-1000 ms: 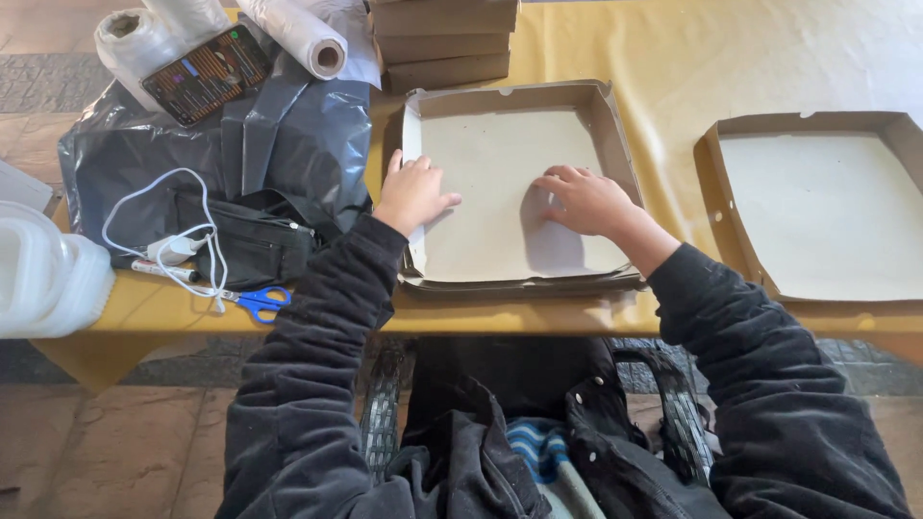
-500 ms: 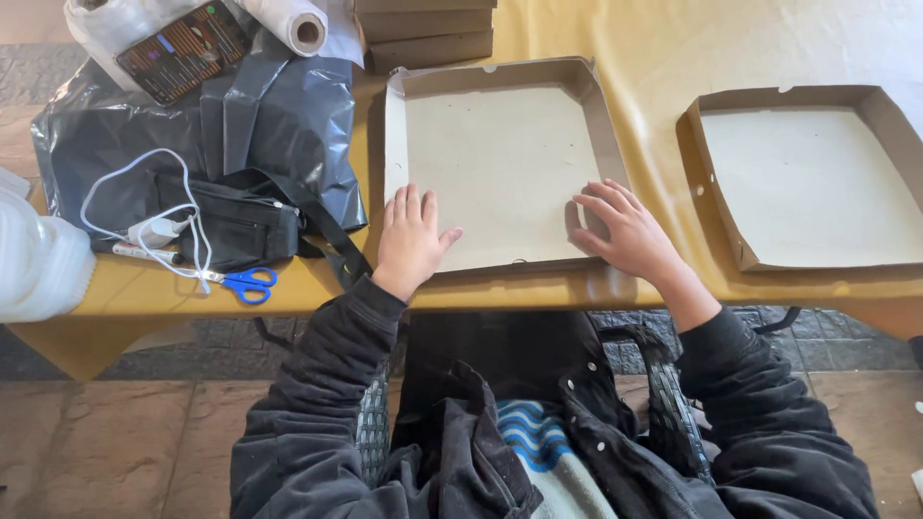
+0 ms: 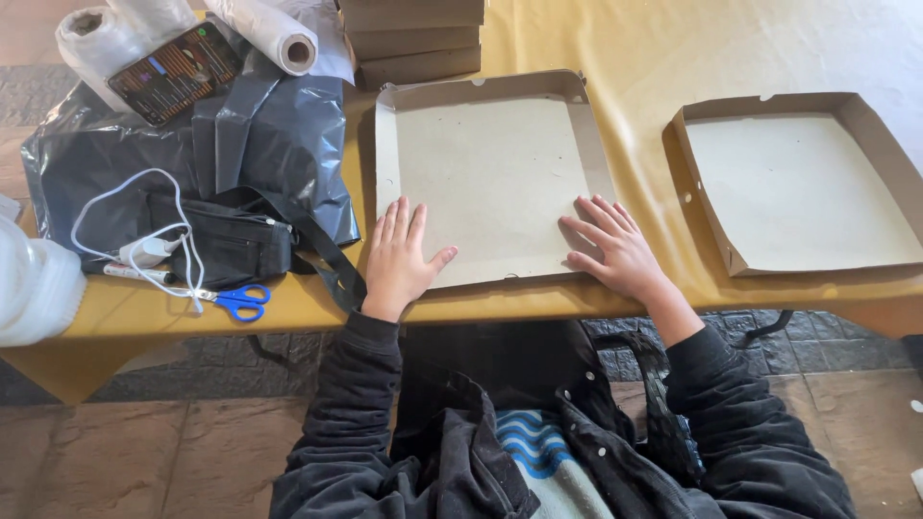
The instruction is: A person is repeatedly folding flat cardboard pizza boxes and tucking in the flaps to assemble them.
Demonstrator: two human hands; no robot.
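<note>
Around the shallow brown cardboard tray [image 3: 495, 173]: bare yellow tablecloth [image 3: 639, 144] leaves open passage to its right, before a second cardboard tray [image 3: 798, 187]; crumpled grey plastic sheeting [image 3: 260, 144] crowds its left, stacked flat boxes [image 3: 413, 38] block behind

Both hands have drawn back toward the near edge of the shallow square brown cardboard tray [image 3: 495, 178], the left hand [image 3: 399, 258] now flat at its near left corner and the right hand [image 3: 615, 248] flat at its near right corner, fingers spread.
</note>
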